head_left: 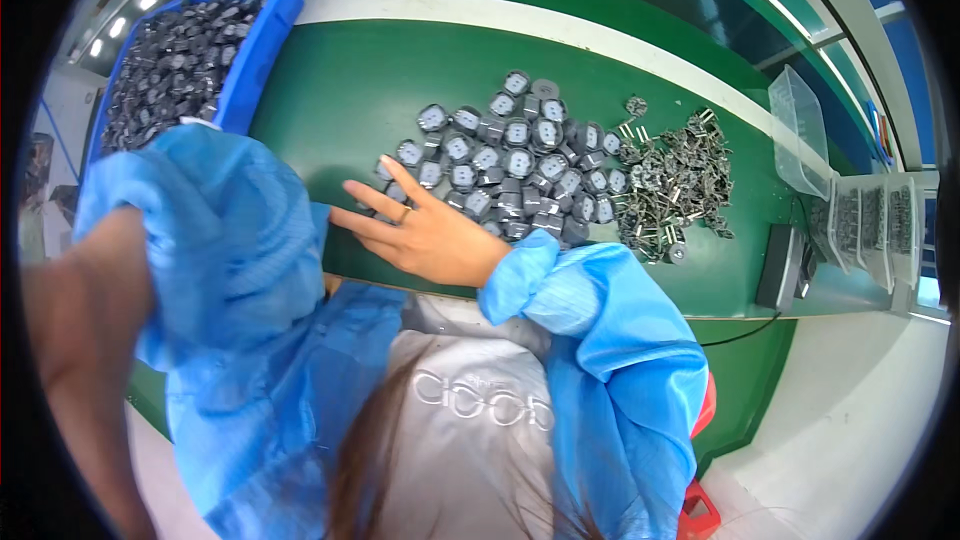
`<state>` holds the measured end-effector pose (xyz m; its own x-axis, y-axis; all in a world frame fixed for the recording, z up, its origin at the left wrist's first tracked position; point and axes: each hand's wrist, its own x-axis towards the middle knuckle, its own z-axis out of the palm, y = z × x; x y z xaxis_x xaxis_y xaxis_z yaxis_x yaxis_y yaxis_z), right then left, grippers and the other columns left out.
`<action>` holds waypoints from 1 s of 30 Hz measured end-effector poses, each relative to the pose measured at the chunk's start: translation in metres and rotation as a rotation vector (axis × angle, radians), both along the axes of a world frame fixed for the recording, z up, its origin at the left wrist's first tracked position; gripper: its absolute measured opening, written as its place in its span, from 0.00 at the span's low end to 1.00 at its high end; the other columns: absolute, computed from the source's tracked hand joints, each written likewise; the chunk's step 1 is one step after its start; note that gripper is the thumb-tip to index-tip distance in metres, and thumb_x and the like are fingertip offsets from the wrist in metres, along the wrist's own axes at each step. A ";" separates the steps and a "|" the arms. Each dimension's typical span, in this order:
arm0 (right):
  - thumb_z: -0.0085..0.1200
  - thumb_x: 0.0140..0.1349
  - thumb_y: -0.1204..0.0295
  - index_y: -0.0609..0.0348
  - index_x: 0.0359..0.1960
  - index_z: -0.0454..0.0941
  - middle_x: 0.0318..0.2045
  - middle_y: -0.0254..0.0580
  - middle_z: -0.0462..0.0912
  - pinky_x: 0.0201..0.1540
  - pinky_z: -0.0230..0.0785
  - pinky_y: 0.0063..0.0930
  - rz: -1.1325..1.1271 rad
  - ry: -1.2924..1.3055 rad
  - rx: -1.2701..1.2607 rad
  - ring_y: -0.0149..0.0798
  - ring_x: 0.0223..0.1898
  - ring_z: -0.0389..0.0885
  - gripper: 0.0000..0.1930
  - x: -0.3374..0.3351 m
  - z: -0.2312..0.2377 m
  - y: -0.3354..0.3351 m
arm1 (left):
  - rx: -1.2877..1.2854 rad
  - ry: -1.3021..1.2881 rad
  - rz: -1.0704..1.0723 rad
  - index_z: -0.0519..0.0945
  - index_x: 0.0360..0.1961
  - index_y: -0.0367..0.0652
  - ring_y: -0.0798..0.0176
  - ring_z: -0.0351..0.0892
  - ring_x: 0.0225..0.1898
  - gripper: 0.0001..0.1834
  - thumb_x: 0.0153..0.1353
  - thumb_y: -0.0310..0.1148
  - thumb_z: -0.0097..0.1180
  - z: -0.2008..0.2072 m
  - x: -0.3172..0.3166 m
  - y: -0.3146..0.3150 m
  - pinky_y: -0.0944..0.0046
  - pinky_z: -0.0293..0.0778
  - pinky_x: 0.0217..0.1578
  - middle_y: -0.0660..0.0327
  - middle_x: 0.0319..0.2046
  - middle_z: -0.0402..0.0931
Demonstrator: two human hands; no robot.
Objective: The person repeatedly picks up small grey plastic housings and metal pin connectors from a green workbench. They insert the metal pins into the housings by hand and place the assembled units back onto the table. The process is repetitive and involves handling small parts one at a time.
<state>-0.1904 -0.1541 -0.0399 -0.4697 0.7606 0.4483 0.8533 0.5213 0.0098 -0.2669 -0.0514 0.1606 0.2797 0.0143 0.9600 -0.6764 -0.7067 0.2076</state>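
Observation:
My right hand (430,230) lies over the near edge of a heap of small dark grey plastic parts (517,162), its fingers spread and pointing left. A ring sits on one finger. The fingertips rest beside the leftmost parts; some parts are partly covered by the hand. Many of the parts show pale grey faces with small openings. Right of them, touching the heap, lies a pile of small shiny metal pieces (685,175). My left hand (85,380) is raised close at the left edge, blurred, with its fingers hidden; only skin beyond the blue sleeve shows.
A blue bin (270,50) full of dark parts stands at the far left of the green table (350,70). A clear plastic box (797,130), a black box-shaped device (778,265) and filled clear trays (875,230) stand at the right. A red stool (698,515) is below.

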 end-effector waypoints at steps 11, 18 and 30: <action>0.54 0.51 0.68 0.56 0.40 0.86 0.67 0.38 0.67 0.73 0.48 0.58 0.234 -0.114 0.143 0.46 0.68 0.62 0.16 0.021 0.011 -0.013 | 0.004 -0.915 0.034 0.81 0.37 0.48 0.71 0.77 0.40 0.06 0.58 0.34 0.58 0.034 -0.066 -0.063 0.69 0.73 0.45 0.67 0.38 0.81; 0.55 0.58 0.68 0.52 0.47 0.85 0.68 0.29 0.65 0.73 0.51 0.51 0.192 -0.084 0.124 0.40 0.68 0.62 0.16 0.024 0.018 -0.018 | 0.132 -1.085 0.193 0.82 0.33 0.50 0.74 0.78 0.36 0.04 0.58 0.32 0.57 0.060 -0.096 -0.092 0.71 0.74 0.42 0.71 0.36 0.82; 0.50 0.64 0.66 0.54 0.59 0.74 0.62 0.43 0.73 0.74 0.46 0.56 0.295 -0.200 0.043 0.41 0.68 0.65 0.21 0.017 0.019 -0.022 | -0.010 -0.878 0.261 0.82 0.39 0.49 0.74 0.78 0.33 0.09 0.60 0.29 0.51 0.024 -0.132 -0.045 0.71 0.74 0.39 0.69 0.35 0.83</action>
<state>-0.1731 -0.1762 -0.0205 -0.7480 0.5612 0.3542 0.6449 0.7406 0.1886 -0.3990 -0.0960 0.1851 -0.5641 -0.0165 0.8255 -0.4127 -0.8604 -0.2991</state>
